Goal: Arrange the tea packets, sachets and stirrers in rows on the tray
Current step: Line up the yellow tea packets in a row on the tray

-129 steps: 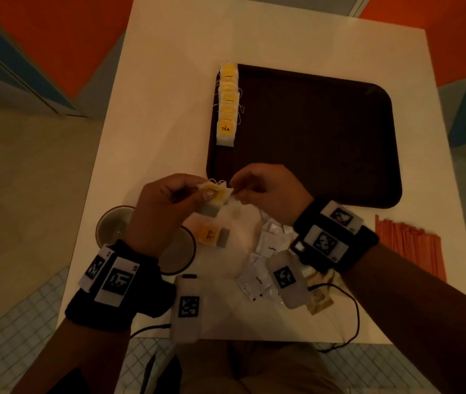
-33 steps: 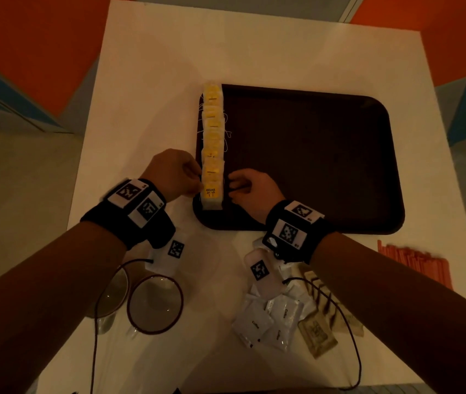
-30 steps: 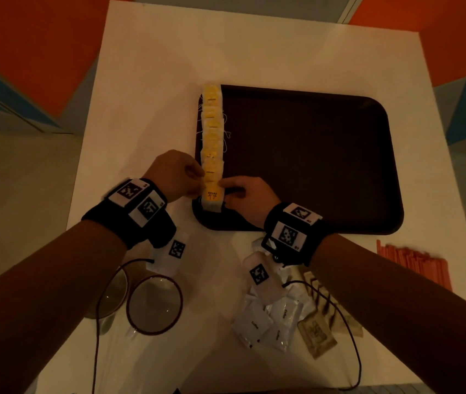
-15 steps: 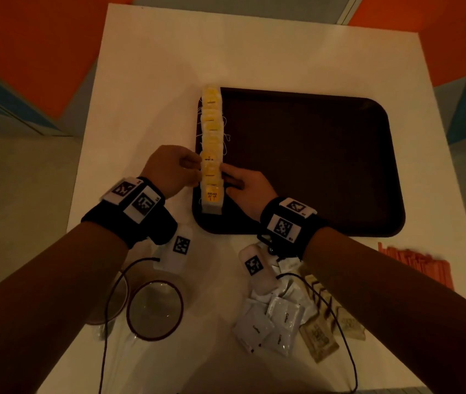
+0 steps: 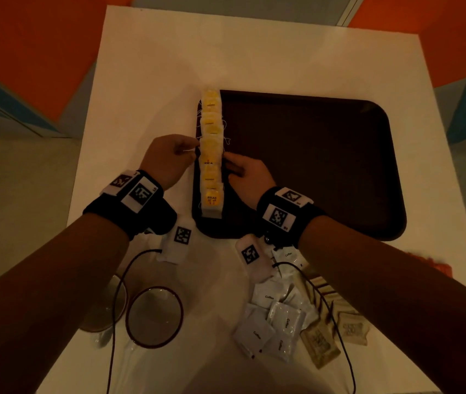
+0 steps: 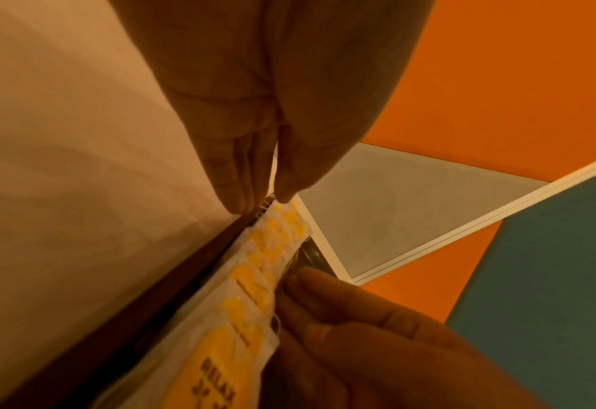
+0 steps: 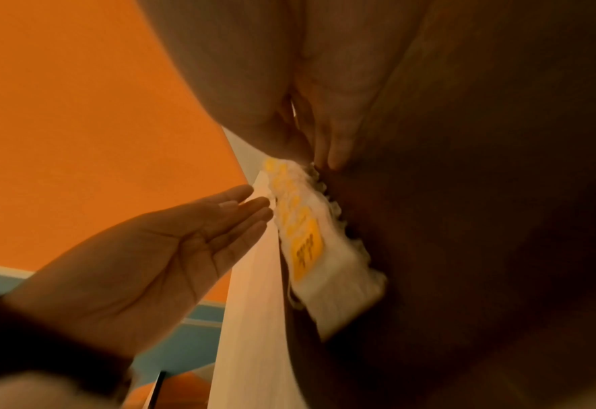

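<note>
A row of yellow-and-white tea packets (image 5: 211, 155) runs along the left edge of the dark brown tray (image 5: 311, 166), overlapping from far to near. My left hand (image 5: 193, 149) lies against the row's left side with straight fingers. My right hand (image 5: 229, 164) lies on the tray, its straight fingers against the row's right side. In the left wrist view the left fingertips (image 6: 243, 204) meet the packets (image 6: 254, 276) at the tray rim (image 6: 198, 263). The right wrist view shows my right hand (image 7: 324, 157) at the row (image 7: 306, 235) and the left palm (image 7: 167, 249) flat. Neither hand holds anything.
White coffee sachets (image 5: 271, 322) and brown sachets (image 5: 322, 342) lie in a loose heap near the table's front, under my right forearm. Orange stirrers (image 5: 439, 265) peek out at the right edge. Two round glass dishes (image 5: 153, 317) stand front left. A cable crosses them.
Earlier both hands held a tea packet in front of the tray; it now lies in the row. Over the last second both hands slid from the row's near end toward its middle.
</note>
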### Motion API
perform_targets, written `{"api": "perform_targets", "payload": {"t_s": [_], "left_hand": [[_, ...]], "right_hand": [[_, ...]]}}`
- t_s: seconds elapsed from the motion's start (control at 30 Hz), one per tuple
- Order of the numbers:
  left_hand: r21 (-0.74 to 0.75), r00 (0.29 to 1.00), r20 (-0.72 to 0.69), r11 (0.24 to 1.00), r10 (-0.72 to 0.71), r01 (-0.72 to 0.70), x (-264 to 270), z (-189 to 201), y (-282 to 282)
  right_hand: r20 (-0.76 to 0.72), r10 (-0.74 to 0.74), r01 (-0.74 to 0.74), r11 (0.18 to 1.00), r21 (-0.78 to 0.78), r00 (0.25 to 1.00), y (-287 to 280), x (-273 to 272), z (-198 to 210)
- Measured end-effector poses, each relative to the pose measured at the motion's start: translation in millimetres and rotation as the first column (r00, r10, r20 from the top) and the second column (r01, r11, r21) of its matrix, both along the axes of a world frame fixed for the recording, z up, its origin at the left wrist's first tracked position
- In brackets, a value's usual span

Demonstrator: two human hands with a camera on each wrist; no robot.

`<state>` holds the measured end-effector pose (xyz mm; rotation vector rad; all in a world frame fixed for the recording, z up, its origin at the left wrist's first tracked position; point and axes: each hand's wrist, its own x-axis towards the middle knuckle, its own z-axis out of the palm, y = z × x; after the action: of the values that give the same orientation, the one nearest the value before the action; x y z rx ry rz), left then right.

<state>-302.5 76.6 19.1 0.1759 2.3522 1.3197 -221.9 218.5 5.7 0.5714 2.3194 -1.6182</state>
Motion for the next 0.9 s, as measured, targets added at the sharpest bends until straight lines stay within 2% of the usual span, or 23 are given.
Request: {"api": "perform_targets", "payload": {"t_s": [0.1,0.23,0.43,0.57,0.63,0.77,0.9], "left_hand": [[0.016,1.000,0.017,1.000,-0.005,0.004,-5,1,5],[0.012,0.999,0.035,1.000,-0.024,0.024,-8,0,9],[-0.031,0.999,-0.027,0.999,-0.040,0.039,-13,0,13],[-0.054,0.997,-0.032,0.996,-0.068,0.066,-14,0,12],[-0.067,0.998,-0.037,0.996,-0.054,0.051,-13,2,8],[-0.079,0.993,0.096,0.994,-0.071,0.079,-2,9,-9],[-0.181,0.928,0.271,0.933,-0.255,0.310,14,14,-22]], "right_hand": [[-0.027,-0.040,0.040,0.999,-0.011,0.999,3,-12,2],[-0.069,0.042,-0.044,0.999,-0.032,0.997,0,-22,4],[-0.074,0.014,-0.016,1.000,-0.018,0.997,1,-29,0],[-0.035,0.020,-0.020,1.000,-0.003,0.999,3,-27,6],[0.008,-0.022,0.022,1.000,0.016,1.000,6,-23,7],[0.099,-0.075,0.074,0.997,0.020,0.992,10,-5,4],[0.199,0.015,-0.019,1.000,0.018,0.980,7,20,-3]]}}
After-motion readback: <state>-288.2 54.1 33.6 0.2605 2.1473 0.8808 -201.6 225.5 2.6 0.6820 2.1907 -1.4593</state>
